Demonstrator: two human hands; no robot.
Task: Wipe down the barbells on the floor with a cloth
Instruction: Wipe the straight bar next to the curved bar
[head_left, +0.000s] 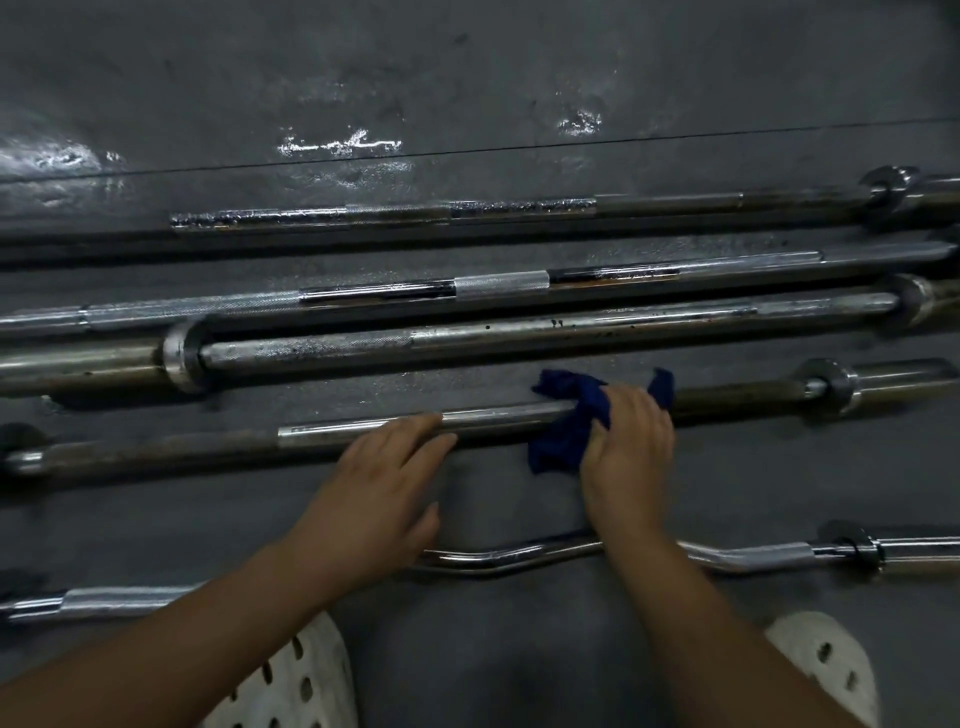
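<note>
Right hand (628, 447) grips 1 cloth (566, 431) | left hand (374, 493) flat on bar (493, 418) | 5 barbells

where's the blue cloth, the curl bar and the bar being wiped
blue cloth (563, 447): head view, lower fold left of the right hand
curl bar (483, 562): head view, bent middle section
bar being wiped (498, 415): head view, shiny shaft between the hands

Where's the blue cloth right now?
In the head view, right of centre: the blue cloth is draped over the straight barbell, under the right hand; the left hand rests alongside.
</note>
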